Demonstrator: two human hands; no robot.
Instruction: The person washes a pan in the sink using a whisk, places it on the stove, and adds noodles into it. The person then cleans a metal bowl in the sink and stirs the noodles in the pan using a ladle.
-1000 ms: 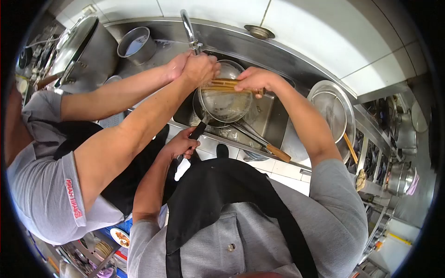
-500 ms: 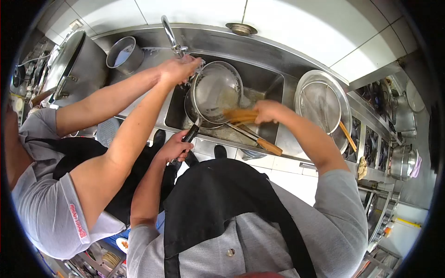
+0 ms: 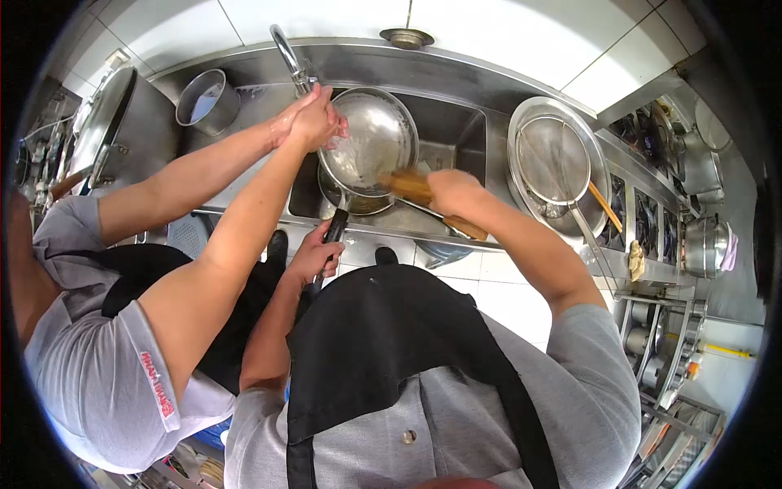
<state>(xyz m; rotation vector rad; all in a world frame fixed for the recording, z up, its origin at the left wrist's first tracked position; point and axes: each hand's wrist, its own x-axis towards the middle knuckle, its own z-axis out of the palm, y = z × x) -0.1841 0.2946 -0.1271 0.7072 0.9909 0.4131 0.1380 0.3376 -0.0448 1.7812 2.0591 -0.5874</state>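
Shifted bodyward, right fingers [image 3: 442, 187] are clenching a brown fibrous brush [image 3: 407, 186], left fingers [image 3: 329, 250] a round, black-handled metal pan [image 3: 366, 143]. Scrubbing is seemingly continuing.

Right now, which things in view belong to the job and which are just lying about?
In use:
upper pan, held in left hand
wooden brush, held in right hand
sink

Apparently lying about:
strainer, in a metal basin
small pot
large pot
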